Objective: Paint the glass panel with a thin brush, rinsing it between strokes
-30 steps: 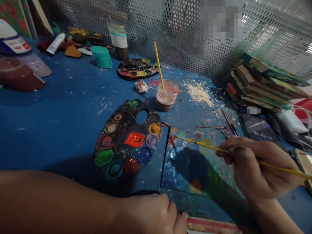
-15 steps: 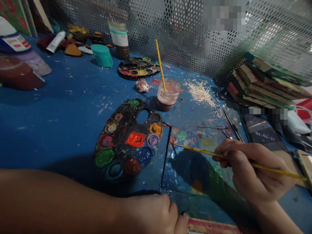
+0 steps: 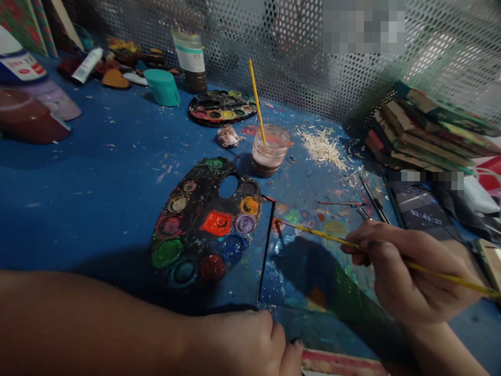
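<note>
My right hand (image 3: 415, 271) pinches a thin yellow paintbrush (image 3: 321, 236). The brush tip touches a reddish dab on a paint-smeared sheet (image 3: 297, 297) with a dark left edge. At the bottom, my left hand (image 3: 242, 339) is closed, knuckles up, beside a red-edged board (image 3: 344, 361); what its fingers hold, if anything, is hidden. Left of the sheet lies a black oval palette (image 3: 195, 209) with wells of several colours and a wet orange-red patch. Behind it, a clear cup (image 3: 271, 151) of cloudy water holds a yellow stick (image 3: 256, 99).
A second palette (image 3: 223, 108), a crumpled wad (image 3: 229, 136), a teal cup (image 3: 162, 87) and a labelled jar (image 3: 190, 60) stand farther back. Shavings (image 3: 323, 149), stacked painted boards (image 3: 430, 130) and a phone (image 3: 422, 206) are on the right. Bottles (image 3: 31, 115) crowd the left, before a perforated metal screen (image 3: 282, 52).
The brush tip has shifted slightly up within the reddish dab, and my right hand has moved a little to the right. My left hand stays in place.
</note>
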### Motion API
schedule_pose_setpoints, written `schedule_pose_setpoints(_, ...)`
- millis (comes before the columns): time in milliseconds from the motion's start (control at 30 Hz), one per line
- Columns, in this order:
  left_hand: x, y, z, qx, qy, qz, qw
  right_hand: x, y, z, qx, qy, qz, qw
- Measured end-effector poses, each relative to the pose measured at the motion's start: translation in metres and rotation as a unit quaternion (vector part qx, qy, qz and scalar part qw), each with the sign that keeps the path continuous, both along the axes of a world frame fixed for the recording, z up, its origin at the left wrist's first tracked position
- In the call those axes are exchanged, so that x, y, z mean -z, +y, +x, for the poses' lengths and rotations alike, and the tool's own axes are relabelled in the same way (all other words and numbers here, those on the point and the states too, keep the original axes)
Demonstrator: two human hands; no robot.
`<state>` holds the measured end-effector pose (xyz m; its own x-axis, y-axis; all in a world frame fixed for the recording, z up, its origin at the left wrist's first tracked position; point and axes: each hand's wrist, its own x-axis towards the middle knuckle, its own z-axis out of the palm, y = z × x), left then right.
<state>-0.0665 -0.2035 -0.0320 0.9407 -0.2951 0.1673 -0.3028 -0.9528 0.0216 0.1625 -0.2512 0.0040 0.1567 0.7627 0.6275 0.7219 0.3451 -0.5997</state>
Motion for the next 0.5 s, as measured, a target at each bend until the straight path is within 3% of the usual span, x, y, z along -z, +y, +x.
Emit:
schedule_pose_setpoints(100,-0.0016,0.0003,0.0011,-0.001,0.005,-0.002,1.000,-0.0008,0.0001,0.0005,-0.018,-0.008,-0.028,0.999)
schedule_pose_setpoints(267,-0.0002,0.0013,0.0016,0.010,-0.008,0.000,1.000,-0.0033,0.0038,0.0045,-0.029,-0.016,0.035,0.999)
schedule_pose_setpoints(500,-0.0015,0.0013,0.0020,0.002,-0.011,0.009,1.000,-0.0016,0.0034,0.0035,-0.020,-0.033,0.020,0.999)
